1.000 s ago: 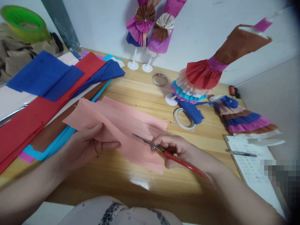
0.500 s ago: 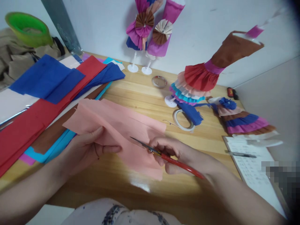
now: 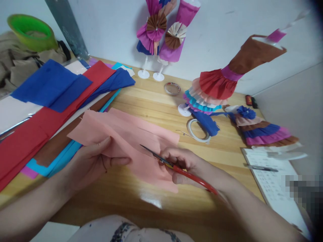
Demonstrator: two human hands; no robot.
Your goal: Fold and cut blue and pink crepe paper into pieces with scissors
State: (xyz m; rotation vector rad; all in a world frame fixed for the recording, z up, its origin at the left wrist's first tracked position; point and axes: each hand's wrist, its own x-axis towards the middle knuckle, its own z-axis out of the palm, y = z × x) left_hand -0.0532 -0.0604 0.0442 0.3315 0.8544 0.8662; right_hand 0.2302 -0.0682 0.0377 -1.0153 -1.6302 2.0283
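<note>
The pink paper (image 3: 133,127) is held up over the middle of the worktop (image 3: 118,198), a bit nearer to the left edge than to the right. It is pinched by the left hand (image 3: 93,158), with the thumb on top and the fingers bent under it, and a soft fold is made there. The scissors (image 3: 191,177) are gripped by the right hand (image 3: 184,163), with the fingers curled around the red handles. The thin blades are pointed to the left, over the paper; whether any paper is caught between them cannot be told. Along the left edge, long sheets are piled: red paper (image 3: 22,144), with blue paper (image 3: 50,84) laid across it, and brown paper (image 3: 57,146) and light blue paper (image 3: 62,163) tucked beside it. By the far edge, two purple dresses (image 3: 174,37) are held up on white stands, and a clear tape roll (image 3: 166,88) is set just in front of them. A tall dress (image 3: 257,57) with a brown top is propped on its own stand, nearer the far right corner. A blue strip (image 3: 205,122) is laid by its foot, with a white tape ring (image 3: 189,128) touching it. At the right edge, a striped skirt (image 3: 267,131) is laid flat, and below it a pen (image 3: 262,167) is rested on a notebook (image 3: 272,185).
</note>
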